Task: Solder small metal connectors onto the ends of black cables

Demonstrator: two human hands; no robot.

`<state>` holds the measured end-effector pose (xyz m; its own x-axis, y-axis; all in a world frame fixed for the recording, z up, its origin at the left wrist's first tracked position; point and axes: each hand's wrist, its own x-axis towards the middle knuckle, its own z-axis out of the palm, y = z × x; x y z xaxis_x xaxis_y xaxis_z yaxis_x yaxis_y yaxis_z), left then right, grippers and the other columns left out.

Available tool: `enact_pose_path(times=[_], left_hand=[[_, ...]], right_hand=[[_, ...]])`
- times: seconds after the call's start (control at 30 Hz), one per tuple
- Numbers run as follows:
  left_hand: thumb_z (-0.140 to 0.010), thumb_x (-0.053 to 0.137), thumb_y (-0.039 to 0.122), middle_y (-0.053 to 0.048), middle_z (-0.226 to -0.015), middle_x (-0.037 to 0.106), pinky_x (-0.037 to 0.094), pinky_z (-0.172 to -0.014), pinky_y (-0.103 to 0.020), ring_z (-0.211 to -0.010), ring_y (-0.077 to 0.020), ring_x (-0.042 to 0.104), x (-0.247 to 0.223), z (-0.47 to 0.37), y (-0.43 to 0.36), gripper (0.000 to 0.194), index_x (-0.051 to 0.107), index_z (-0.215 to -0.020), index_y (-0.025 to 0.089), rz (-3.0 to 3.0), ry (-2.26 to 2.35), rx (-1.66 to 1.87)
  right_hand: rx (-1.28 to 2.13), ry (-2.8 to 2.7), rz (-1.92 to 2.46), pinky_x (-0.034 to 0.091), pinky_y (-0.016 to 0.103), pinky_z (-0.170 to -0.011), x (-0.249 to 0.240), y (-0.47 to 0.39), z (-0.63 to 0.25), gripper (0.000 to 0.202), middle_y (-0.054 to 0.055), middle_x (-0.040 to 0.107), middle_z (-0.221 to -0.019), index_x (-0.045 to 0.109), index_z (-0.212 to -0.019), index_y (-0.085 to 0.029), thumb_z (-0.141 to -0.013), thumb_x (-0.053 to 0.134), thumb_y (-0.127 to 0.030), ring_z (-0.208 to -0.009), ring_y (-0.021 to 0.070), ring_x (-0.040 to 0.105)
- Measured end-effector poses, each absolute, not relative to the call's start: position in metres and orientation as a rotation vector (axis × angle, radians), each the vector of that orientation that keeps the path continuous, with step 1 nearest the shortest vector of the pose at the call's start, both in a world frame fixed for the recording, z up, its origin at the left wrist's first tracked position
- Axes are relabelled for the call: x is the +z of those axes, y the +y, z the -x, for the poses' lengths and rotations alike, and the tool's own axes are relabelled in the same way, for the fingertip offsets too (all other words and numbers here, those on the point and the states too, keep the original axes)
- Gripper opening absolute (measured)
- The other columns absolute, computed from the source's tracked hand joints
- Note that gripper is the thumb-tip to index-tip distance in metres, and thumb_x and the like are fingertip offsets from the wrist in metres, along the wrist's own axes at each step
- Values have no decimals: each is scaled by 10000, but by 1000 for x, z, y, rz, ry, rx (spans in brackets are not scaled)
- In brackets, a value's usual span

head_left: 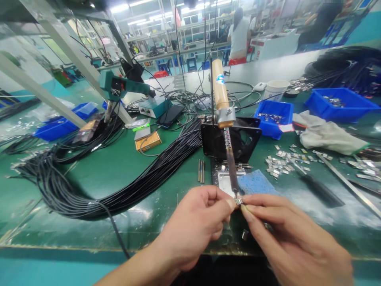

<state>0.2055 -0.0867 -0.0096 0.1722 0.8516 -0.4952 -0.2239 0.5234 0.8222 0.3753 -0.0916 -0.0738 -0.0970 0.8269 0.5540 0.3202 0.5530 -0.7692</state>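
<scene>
The left hand point(202, 224) and right hand point(293, 232) share a pinching grip on a small metal connector point(239, 201), right at the tip of the clamped soldering iron point(231, 169), above the counter point(98, 171). It looks like soldering; the next move probably calls for steady fingertips, clear of the heat.

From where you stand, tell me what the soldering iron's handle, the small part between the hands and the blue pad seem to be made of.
Handle: probably varnished wood, given its smooth, pale tan surface.
Small part: likely bare metal, silvery with bright glints; which metal, I can't tell.
Blue pad: apparently sponge, matte and mottled, though cellulose or foam stays open.
</scene>
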Motion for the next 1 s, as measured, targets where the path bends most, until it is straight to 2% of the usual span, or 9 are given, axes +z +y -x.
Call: enact_pose_path(times=[1.0], left_hand=[[-870, 696, 277, 84, -594, 377, 133, -458, -248, -473, -37, 211, -9, -205, -86, 217, 562, -751, 154, -700, 1156, 858]], right_hand=[[538, -1665, 994, 585, 205, -838, -73, -90, -373, 186, -15, 747, -1060, 719, -973, -256, -884, 713, -93, -913, 114, 728]])
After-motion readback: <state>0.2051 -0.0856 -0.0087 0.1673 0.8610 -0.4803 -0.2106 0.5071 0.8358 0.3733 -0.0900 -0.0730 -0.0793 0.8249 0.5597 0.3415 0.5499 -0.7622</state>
